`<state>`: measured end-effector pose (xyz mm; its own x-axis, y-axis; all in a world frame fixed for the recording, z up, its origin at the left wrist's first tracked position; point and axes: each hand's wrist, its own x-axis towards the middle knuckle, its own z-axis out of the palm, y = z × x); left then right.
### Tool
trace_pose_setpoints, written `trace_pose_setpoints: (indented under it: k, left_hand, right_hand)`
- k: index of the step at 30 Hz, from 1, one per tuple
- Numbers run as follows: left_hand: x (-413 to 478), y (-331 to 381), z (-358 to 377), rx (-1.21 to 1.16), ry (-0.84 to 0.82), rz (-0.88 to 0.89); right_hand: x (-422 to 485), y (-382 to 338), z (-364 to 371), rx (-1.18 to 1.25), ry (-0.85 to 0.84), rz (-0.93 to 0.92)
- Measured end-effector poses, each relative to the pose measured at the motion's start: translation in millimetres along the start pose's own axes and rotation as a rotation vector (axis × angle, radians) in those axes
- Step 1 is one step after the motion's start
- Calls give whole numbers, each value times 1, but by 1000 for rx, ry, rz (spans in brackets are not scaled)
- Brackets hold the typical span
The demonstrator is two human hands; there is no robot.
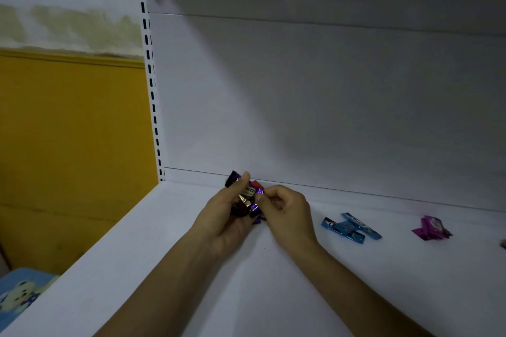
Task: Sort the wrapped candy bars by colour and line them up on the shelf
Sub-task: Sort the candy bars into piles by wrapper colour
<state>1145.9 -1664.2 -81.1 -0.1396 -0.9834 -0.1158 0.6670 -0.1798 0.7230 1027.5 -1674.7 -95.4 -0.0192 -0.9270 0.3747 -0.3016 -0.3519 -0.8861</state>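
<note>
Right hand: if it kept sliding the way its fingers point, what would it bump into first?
The right hand points left at the bundle of candy bars in the left hand. It already pinches them, so nothing lies between.

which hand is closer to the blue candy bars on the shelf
Right. The right hand is just to the left of the blue candy bars, not touching them; the left hand is farther left, beyond it.

Pretty dim in here, light falls from the upper left. White metal back panel [315, 107] with a slotted upright [152, 96] at its left edge. Beyond it a mustard-yellow wall [68, 150], stained whitish higher up. Bottom left, something blue with a bear print [20, 295], maybe a cushion.
</note>
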Motion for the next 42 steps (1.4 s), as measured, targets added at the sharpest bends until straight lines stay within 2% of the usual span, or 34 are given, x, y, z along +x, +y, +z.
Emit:
trace_pose_setpoints:
  k: [4, 9, 13, 19, 22, 27, 31, 33, 37, 42]
  left_hand:
    - [3, -2, -5, 65, 98, 23]
    - [2, 0, -5, 50, 101, 32]
    - [1, -1, -4, 97, 46, 50]
    - [3, -3, -4, 139, 1, 32]
    - [2, -3, -4, 123, 13, -3]
    - [1, -5, -3, 114, -7, -64]
    - [-3, -8, 1, 143, -46, -82]
    - [-4, -11, 4, 151, -29, -72]
    - [-4, -10, 5, 150, 52, -43]
    - [-9, -7, 11, 185, 77, -33]
  right_hand:
    - [0, -5, -3, 191, -14, 120]
    - [2, -12, -10, 379, -44, 341]
    - [5, -14, -15, 300, -121, 301]
    - [12, -10, -19, 444, -2, 389]
    - [15, -10, -23, 465, 37, 374]
    - [15, -6, -22, 211, 102, 201]
    - [16, -4, -23, 8, 75, 95]
    - [18, -2, -22, 27, 106, 131]
    - [24, -2, -28, 223, 230, 273]
    - [31, -21, -49, 268, 53, 279]
